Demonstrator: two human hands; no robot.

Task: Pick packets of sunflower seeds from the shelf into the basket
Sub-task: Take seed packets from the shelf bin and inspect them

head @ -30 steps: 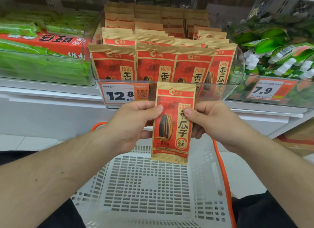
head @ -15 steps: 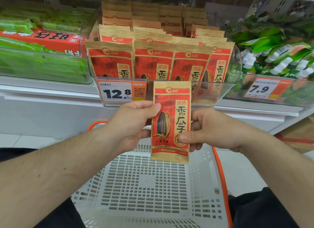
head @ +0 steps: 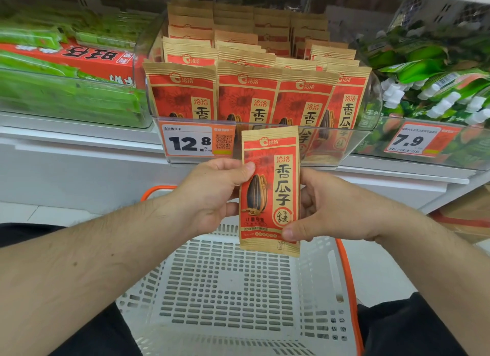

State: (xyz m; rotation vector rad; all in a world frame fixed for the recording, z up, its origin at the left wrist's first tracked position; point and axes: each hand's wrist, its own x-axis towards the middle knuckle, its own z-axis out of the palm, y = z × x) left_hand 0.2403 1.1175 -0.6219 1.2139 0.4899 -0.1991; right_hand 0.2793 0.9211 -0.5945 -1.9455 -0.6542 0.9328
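Observation:
A red and tan packet of sunflower seeds [head: 270,188] hangs upright above the white perforated basket [head: 228,289]. My left hand [head: 209,193] pinches its left edge with the thumb on the front. My right hand [head: 331,209] pinches its lower right corner between thumb and fingers. Behind it, several rows of the same packets [head: 246,90] stand in a clear plastic shelf bin [head: 371,132]. The basket's floor shows no packet in it.
An orange price tag reading 12.8 [head: 189,142] sits on the bin's front. Green and red snack packs [head: 61,71] fill the bin to the left, green pouches with white caps [head: 429,90] the one to the right. The basket has an orange rim [head: 350,276].
My right hand has slid from the packet's upper right edge down to its lower right corner. The packet has stayed at about the same height above the basket.

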